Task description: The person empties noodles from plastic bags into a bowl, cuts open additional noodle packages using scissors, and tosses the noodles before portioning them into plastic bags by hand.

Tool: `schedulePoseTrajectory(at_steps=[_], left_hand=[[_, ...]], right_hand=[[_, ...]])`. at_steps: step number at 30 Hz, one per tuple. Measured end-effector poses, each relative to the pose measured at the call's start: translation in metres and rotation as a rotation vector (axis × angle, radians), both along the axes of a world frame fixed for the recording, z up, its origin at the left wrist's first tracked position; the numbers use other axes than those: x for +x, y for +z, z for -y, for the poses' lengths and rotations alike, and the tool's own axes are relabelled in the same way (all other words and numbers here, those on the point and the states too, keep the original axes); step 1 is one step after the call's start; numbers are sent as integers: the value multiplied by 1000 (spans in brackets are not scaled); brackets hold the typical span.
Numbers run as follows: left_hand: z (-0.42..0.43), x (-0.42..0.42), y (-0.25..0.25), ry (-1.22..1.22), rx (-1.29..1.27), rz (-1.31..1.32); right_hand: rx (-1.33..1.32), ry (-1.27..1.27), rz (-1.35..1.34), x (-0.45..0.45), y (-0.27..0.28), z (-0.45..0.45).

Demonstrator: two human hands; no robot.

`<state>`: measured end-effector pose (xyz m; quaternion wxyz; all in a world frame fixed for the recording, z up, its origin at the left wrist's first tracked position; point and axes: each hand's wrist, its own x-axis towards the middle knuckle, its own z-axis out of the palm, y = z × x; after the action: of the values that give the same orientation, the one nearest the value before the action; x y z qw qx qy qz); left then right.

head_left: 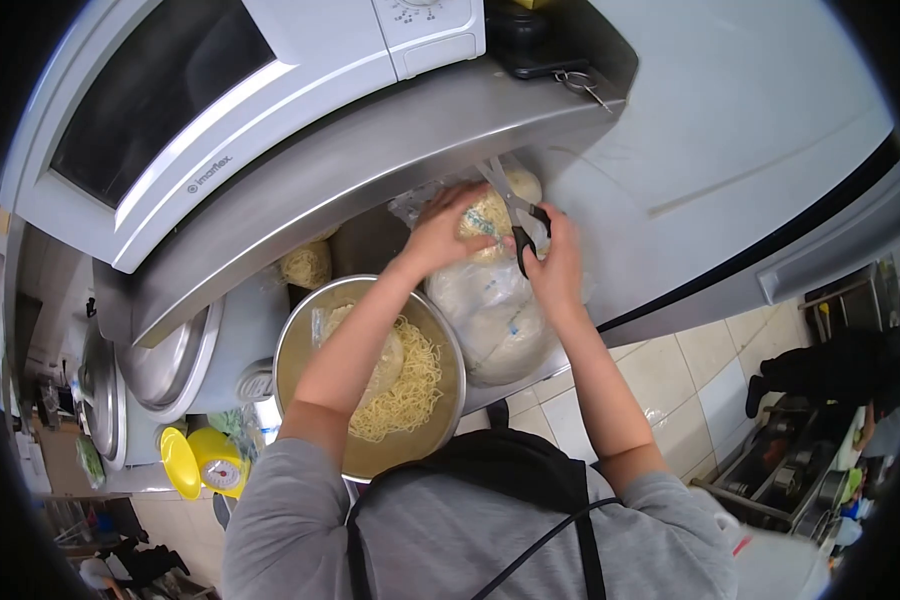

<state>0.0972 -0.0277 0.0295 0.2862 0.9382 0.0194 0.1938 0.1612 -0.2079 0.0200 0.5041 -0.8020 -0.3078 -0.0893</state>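
My left hand (442,230) is closed on a clear plastic bag of noodles (485,214), fingers over its far side and thumb on the near side. My right hand (560,262) grips black-handled scissors (514,203), their metal blades pointing away from me beside the bag's upper end. Directly below both hands lies a large clear plastic bag (495,325) with pale contents. Under my left forearm stands a steel bowl (305,425) holding loose yellow noodles (410,385) and a bagged portion, partly hidden by the arm.
A steel shelf (370,150) carrying a white microwave oven (340,60) overhangs the far side. More bagged noodles (306,265) sit behind the bowl. At left are a lidded pot (175,355) and a yellow kitchen scale (215,462). A large pale appliance (730,130) borders the right.
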Motion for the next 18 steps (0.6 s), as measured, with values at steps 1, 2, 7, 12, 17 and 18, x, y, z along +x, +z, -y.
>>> schedulePoseTrajectory(at_steps=[1,2,7,12,17,18], left_hand=[[8,-5,-1,36,43,43],[14,-8,-3,40,44,42],[13,-17,-27,17,127,239],[14,-34,-21,178,-68,347],[-16,-14,-4,313,-100,-466],[-14,-14,1,275,236,-625]], right_hand=[[-14,28,109,2,11,-4],[-28,56,218,6,17,-10],[-195,147,79,42,5,-37],[-209,223,-51,51,-9,-38],[-99,239,-262,58,-30,-41],[-80,242,-298,62,-38,-42]])
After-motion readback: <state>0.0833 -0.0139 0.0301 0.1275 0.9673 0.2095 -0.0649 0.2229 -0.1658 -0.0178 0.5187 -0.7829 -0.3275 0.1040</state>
